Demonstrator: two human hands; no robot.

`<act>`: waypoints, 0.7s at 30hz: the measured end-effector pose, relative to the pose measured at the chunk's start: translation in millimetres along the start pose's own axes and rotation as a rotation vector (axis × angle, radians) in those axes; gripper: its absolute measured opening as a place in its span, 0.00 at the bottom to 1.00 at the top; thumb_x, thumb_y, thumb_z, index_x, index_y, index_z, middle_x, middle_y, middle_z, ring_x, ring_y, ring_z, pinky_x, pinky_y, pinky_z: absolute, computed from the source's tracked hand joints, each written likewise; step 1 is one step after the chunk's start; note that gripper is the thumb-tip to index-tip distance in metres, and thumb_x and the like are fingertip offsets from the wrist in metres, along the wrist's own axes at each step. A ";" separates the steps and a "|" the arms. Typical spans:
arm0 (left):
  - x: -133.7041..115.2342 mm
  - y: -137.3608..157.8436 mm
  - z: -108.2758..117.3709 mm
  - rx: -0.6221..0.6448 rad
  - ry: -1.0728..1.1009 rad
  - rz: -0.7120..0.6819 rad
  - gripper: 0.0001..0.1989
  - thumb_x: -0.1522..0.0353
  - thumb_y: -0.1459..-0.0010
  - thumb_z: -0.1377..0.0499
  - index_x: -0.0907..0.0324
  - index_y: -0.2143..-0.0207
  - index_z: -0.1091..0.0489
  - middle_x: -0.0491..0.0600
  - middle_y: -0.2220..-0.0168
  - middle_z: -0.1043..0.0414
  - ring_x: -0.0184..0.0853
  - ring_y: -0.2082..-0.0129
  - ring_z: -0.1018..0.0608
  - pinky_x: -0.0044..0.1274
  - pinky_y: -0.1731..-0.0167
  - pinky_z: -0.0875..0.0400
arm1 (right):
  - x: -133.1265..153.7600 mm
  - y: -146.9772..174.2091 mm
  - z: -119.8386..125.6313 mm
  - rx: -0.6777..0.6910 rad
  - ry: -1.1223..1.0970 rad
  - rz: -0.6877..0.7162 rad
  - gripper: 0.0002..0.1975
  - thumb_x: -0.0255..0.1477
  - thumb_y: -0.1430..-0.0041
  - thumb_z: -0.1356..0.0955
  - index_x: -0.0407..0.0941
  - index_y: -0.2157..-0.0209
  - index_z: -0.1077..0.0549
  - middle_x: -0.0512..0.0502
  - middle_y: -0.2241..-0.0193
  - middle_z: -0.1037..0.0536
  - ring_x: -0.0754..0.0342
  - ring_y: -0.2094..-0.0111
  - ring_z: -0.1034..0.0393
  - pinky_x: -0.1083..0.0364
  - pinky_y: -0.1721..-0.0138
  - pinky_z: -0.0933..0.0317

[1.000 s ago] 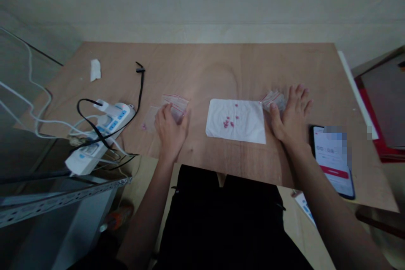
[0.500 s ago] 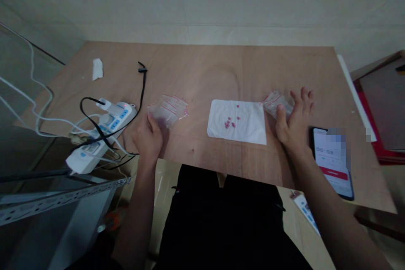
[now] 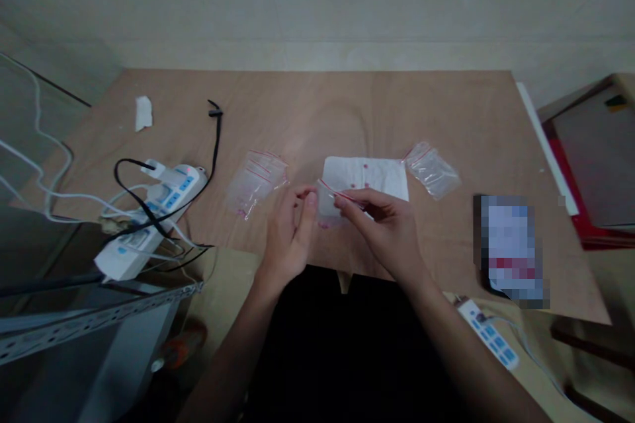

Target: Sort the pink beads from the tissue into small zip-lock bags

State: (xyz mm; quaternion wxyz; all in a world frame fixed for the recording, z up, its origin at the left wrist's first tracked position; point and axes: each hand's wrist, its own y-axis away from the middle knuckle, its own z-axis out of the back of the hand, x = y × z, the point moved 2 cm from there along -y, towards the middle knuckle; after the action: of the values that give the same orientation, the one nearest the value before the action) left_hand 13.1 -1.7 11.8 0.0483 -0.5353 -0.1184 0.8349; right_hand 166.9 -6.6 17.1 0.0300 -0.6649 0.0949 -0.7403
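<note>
A small clear zip bag (image 3: 328,205) with a red strip along its top is held up between my hands, in front of the white paper sheet (image 3: 389,175). My left hand (image 3: 288,238) is closed, its thumb and forefinger at the bag's left edge. My right hand (image 3: 387,225) pinches the bag near its red strip. Reddish bits show at the bag's lower edge; I cannot tell whether they are inside. Several small red pieces (image 3: 366,185) lie on the sheet, partly hidden by my hands and the bag.
Clear zip bags (image 3: 260,175) lie left of the sheet, and another bundle of bags (image 3: 434,170) lies to its right. A power strip (image 3: 156,218) with tangled cables occupies the table's left end. A phone (image 3: 510,251) rests near the right front edge; a paper scrap (image 3: 143,112) lies far left.
Both hands have come together at the middle front of the table. My left hand left the left bags, my right hand left the right bundle, and a zip bag is now between them.
</note>
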 end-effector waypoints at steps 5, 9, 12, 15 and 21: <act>-16.3 1.8 -8.4 -0.093 0.116 0.096 0.15 0.58 0.39 0.42 0.58 0.73 0.30 0.44 0.75 0.30 0.29 0.73 0.28 0.23 0.68 0.32 | 10.5 11.5 10.1 -0.049 0.307 0.300 0.09 0.24 0.40 0.31 0.46 0.60 0.20 0.46 0.65 0.18 0.55 0.64 0.24 0.54 0.61 0.29; -27.9 -3.3 -19.8 0.080 0.315 0.195 0.10 0.61 0.43 0.39 0.59 0.70 0.26 0.46 0.71 0.22 0.30 0.70 0.22 0.22 0.67 0.27 | 15.2 14.6 11.8 0.013 0.412 0.408 0.12 0.23 0.39 0.32 0.43 0.54 0.22 0.41 0.61 0.19 0.53 0.60 0.24 0.51 0.57 0.27; -26.7 -6.3 -25.5 0.116 0.398 0.244 0.08 0.64 0.45 0.37 0.60 0.69 0.24 0.48 0.68 0.20 0.32 0.66 0.19 0.22 0.63 0.25 | 14.2 13.4 15.7 0.009 0.361 0.370 0.13 0.25 0.39 0.31 0.42 0.53 0.22 0.39 0.59 0.19 0.52 0.59 0.24 0.51 0.57 0.27; -23.8 -6.1 -30.2 0.166 0.432 0.271 0.08 0.65 0.46 0.37 0.61 0.68 0.24 0.49 0.67 0.19 0.33 0.65 0.18 0.23 0.62 0.23 | 11.8 11.0 22.3 -0.030 0.322 0.294 0.09 0.25 0.40 0.31 0.44 0.58 0.20 0.41 0.61 0.18 0.53 0.60 0.22 0.52 0.58 0.26; -32.5 -1.5 -34.0 0.178 0.242 0.206 0.07 0.66 0.44 0.39 0.61 0.67 0.24 0.50 0.67 0.19 0.33 0.68 0.18 0.23 0.64 0.24 | 10.8 9.7 28.6 -0.009 0.452 0.239 0.07 0.24 0.41 0.31 0.44 0.63 0.20 0.46 0.68 0.17 0.55 0.71 0.21 0.58 0.70 0.28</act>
State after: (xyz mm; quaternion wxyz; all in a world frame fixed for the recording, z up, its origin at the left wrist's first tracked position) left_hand 57.5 -2.1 27.4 0.0234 -0.6347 0.0181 0.7722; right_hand 193.1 -20.8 28.7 0.0924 -0.4668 0.1803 -0.8609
